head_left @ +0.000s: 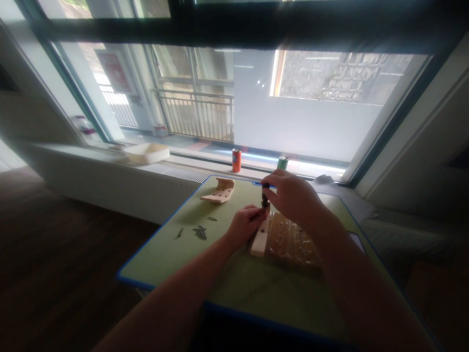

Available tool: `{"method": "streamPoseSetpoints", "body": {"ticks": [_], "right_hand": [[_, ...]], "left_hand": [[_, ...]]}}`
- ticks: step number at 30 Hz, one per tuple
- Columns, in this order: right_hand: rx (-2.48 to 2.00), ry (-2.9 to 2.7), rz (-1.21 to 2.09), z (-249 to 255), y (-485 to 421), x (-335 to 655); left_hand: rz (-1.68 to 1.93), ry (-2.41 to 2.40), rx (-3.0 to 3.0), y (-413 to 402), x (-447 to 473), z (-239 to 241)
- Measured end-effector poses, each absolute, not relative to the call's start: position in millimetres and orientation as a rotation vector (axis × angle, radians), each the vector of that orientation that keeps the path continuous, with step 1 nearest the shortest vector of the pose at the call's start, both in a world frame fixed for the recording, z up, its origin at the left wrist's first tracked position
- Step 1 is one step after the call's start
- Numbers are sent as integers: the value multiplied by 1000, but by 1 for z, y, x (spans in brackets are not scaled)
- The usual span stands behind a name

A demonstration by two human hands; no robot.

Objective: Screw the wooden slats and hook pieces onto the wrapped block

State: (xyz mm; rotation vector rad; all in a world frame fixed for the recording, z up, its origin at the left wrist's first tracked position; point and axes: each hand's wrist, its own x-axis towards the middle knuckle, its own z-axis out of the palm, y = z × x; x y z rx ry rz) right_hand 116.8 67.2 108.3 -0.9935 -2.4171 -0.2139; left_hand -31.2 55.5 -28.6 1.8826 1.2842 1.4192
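Observation:
My right hand (289, 193) is closed around the black handle of a screwdriver (265, 195), held upright with its lower end over a light wooden strip (260, 243). At the far end of that strip, my left hand (247, 222) grips it, the fingertips close to the screwdriver's lower end. Whether a screw sits between those fingertips is too small to tell. Dark holes or screw heads show along the strip. Right beside it lies a clear plastic tray (289, 239) with several small parts, partly hidden by my right forearm.
A bent wooden piece (222, 191) and several loose screws (200, 232) lie on the green, blue-edged table (168, 264). On the windowsill stand an orange can (237, 160), a green can (282, 163) and a cream-coloured basin (147, 153).

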Motion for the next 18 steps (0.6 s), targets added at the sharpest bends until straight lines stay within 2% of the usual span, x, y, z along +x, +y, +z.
{"method": "streamPoseSetpoints", "body": {"ticks": [6, 14, 18], "right_hand": [[-1083, -2388, -309, 111, 66, 117], [-810, -2543, -176, 110, 64, 119], [-885, -2520, -274, 109, 69, 118]], "left_hand": [[1521, 1366, 1808, 55, -31, -28], [1436, 1290, 1865, 52, -32, -25], [1467, 1330, 1838, 53, -31, -27]]}}
